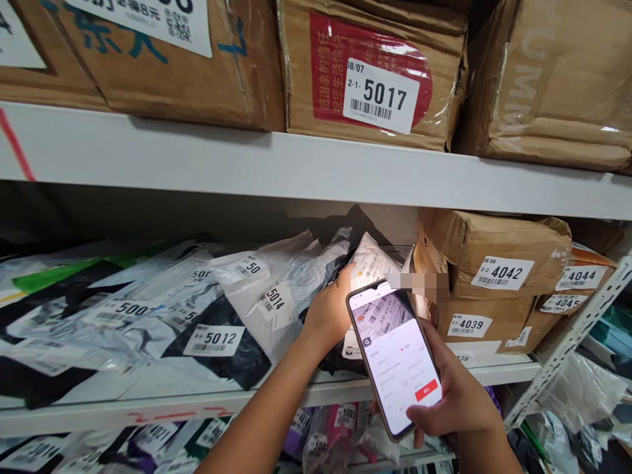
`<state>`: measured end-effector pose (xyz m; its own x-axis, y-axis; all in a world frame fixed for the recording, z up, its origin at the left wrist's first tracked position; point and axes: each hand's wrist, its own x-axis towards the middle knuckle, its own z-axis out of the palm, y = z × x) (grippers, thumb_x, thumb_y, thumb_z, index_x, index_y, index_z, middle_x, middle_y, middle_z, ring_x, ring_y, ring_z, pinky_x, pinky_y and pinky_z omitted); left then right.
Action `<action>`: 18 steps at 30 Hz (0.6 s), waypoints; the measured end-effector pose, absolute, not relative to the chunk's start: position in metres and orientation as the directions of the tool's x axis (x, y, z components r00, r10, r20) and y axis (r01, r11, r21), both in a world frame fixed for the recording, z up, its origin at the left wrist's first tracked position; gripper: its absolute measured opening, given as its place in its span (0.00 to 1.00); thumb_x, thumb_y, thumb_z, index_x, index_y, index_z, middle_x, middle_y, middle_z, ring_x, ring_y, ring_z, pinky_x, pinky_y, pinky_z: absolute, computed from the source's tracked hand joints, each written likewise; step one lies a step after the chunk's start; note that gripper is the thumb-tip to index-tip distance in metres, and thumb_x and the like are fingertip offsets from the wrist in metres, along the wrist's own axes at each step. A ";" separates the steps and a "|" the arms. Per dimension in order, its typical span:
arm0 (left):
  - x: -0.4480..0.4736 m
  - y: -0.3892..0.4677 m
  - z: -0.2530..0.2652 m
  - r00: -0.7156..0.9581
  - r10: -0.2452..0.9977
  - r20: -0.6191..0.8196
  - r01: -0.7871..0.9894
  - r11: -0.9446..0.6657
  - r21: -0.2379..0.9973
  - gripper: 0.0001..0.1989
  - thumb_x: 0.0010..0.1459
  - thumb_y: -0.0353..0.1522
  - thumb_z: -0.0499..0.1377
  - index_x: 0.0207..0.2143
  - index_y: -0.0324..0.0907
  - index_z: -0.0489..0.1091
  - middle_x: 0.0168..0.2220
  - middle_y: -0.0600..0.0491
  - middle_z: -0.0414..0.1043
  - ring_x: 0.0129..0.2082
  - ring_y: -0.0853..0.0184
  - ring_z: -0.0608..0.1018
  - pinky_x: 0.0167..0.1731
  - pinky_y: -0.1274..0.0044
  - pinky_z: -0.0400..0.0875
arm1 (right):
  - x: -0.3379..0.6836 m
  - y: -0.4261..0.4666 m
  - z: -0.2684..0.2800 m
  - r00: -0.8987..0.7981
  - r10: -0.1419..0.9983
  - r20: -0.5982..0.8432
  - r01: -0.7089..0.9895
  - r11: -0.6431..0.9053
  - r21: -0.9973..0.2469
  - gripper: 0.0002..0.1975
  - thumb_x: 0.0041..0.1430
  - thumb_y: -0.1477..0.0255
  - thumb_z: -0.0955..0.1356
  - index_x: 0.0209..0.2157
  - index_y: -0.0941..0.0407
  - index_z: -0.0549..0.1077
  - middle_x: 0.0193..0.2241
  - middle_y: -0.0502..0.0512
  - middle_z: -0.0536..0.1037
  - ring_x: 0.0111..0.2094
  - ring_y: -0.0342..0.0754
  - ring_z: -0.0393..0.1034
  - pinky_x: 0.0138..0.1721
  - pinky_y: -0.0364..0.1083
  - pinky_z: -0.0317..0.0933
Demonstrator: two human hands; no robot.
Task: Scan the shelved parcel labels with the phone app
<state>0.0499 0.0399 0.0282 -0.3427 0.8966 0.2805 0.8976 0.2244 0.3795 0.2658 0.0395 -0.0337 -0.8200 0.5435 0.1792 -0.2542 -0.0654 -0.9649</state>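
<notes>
My right hand (439, 395) grips a smartphone (402, 375) held upright, thumb over the lower part of the screen. A parcel label shows at the top of its screen, above a white panel with a red button. Behind the phone, my left hand (328, 313) is closed on the edge of a pale plastic mailer (371, 253) bearing a printed label; its fingertips are partly hidden. The mailer stands tilted on the middle shelf, partly covered by the phone. Beside my left wrist lie a grey bag labelled 5014 (274, 301) and a black bag labelled 5012 (222, 359).
Cardboard boxes labelled 4042 (508, 260) and 4039 (488, 326) are stacked to the right. Above runs a white shelf beam (316, 164), with a box labelled 5017 (375, 79) on it. Several bagged parcels (162, 434) fill the shelf below. A perforated upright (577, 342) stands at right.
</notes>
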 end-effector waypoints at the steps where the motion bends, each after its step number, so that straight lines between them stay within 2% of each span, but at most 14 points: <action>1: 0.049 0.040 0.027 -0.345 0.895 0.281 0.897 0.227 0.379 0.37 0.61 0.39 0.55 0.69 0.37 0.53 0.52 0.39 0.77 0.52 0.48 0.79 0.49 0.64 0.73 | 0.266 0.040 -0.035 -0.813 0.546 0.200 -0.268 -0.046 -0.962 0.53 0.44 0.76 0.75 0.68 0.48 0.47 0.53 0.64 0.77 0.29 0.47 0.77 0.20 0.40 0.67; 7: 0.044 0.044 0.021 -0.312 0.889 0.334 0.916 0.189 0.353 0.36 0.59 0.39 0.55 0.68 0.38 0.55 0.48 0.41 0.79 0.49 0.50 0.80 0.48 0.66 0.74 | 0.265 0.041 -0.036 -0.810 0.540 0.230 -0.275 -0.004 -0.961 0.53 0.45 0.72 0.76 0.68 0.49 0.48 0.56 0.67 0.74 0.29 0.47 0.76 0.22 0.42 0.66; 11: 0.044 0.044 0.021 -0.329 0.890 0.315 0.911 0.211 0.354 0.36 0.59 0.38 0.56 0.68 0.38 0.55 0.48 0.41 0.79 0.49 0.49 0.80 0.47 0.66 0.74 | 0.265 0.041 -0.036 -0.812 0.532 0.241 -0.296 -0.020 -0.955 0.54 0.45 0.68 0.78 0.69 0.48 0.48 0.58 0.67 0.72 0.34 0.50 0.77 0.25 0.44 0.68; 15: 0.047 0.043 0.023 -0.350 0.894 0.279 0.903 0.243 0.354 0.35 0.61 0.36 0.55 0.69 0.39 0.54 0.50 0.39 0.78 0.50 0.49 0.80 0.47 0.65 0.74 | 0.261 0.039 -0.039 -0.873 0.419 0.252 -0.359 -0.201 -0.911 0.56 0.46 0.64 0.79 0.69 0.49 0.45 0.52 0.67 0.76 0.39 0.58 0.80 0.26 0.47 0.71; 18: 0.049 0.042 0.024 -0.341 0.893 0.295 0.906 0.228 0.358 0.33 0.62 0.35 0.53 0.68 0.37 0.54 0.50 0.38 0.78 0.50 0.48 0.80 0.48 0.64 0.73 | 0.256 0.035 -0.044 -0.886 0.372 0.276 -0.403 -0.325 -0.856 0.56 0.44 0.65 0.79 0.68 0.50 0.45 0.55 0.68 0.74 0.46 0.64 0.79 0.34 0.54 0.75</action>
